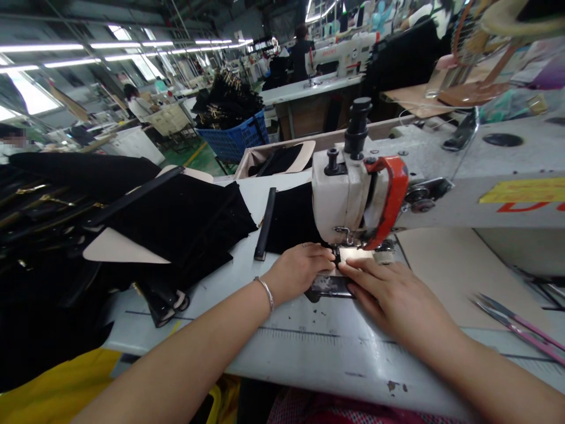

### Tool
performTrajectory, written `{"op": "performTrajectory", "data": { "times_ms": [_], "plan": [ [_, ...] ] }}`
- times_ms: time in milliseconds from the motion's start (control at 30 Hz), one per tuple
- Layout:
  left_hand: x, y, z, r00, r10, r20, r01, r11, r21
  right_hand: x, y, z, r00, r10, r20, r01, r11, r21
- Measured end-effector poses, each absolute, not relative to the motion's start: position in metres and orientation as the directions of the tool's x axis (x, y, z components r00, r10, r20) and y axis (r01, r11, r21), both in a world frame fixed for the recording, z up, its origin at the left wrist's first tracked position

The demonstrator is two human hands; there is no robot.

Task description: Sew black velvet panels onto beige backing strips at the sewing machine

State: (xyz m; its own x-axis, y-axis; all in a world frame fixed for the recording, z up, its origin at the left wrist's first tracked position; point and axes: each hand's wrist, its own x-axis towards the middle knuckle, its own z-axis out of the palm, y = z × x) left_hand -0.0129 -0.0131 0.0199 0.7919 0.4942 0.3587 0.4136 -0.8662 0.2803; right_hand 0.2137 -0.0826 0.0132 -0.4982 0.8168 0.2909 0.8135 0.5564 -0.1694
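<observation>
A white sewing machine head (pixel 338 203) with an orange-red guard (pixel 391 197) stands over the work. Under its needle area lies a black fabric piece (pixel 293 215) with a dark strip (pixel 265 224) along its left edge. My left hand (pixel 302 271), a silver bangle on the wrist, has its fingers together and curled onto the near edge of this fabric. From the right, my right hand (pixel 388 288) lies with its fingers stretched out flat, fingertips on a small pale piece (pixel 355 254) beside the presser foot. The two hands' fingertips nearly meet. My fingers partly hide the seam.
Pink-handled scissors (pixel 514 324) lie at the right on a beige sheet (pixel 445 277). Black fabric pieces (pixel 185 218) with beige parts are piled at the left. Behind are a blue crate (pixel 233 138) heaped with black pieces and another sewing machine (pixel 339 56).
</observation>
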Motion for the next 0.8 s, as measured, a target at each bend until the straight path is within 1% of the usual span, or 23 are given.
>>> {"op": "performTrajectory", "data": {
  "times_ms": [200, 367, 500, 633, 800],
  "plan": [
    [-0.009, -0.003, 0.018, 0.747, 0.577, 0.332, 0.481, -0.813, 0.328, 0.213, -0.079, 0.011, -0.479, 0.835, 0.271, 0.828, 0.532, -0.176],
    [-0.006, 0.004, 0.016, 0.704, 0.626, 0.334, 0.532, -0.778, 0.335, 0.209, -0.074, 0.008, -0.442, 0.858, 0.260, 0.847, 0.495, -0.192],
    [-0.005, 0.006, 0.015, 0.680, 0.649, 0.341, 0.557, -0.760, 0.336, 0.209, -0.072, 0.006, -0.423, 0.868, 0.260, 0.860, 0.475, -0.187],
    [-0.005, 0.004, 0.015, 0.671, 0.660, 0.337, 0.562, -0.750, 0.349, 0.209, -0.072, 0.006, -0.421, 0.864, 0.278, 0.850, 0.482, -0.211],
    [-0.003, 0.003, 0.017, 0.677, 0.674, 0.296, 0.590, -0.737, 0.330, 0.208, -0.072, 0.007, -0.418, 0.862, 0.285, 0.851, 0.482, -0.210]
  ]
}}
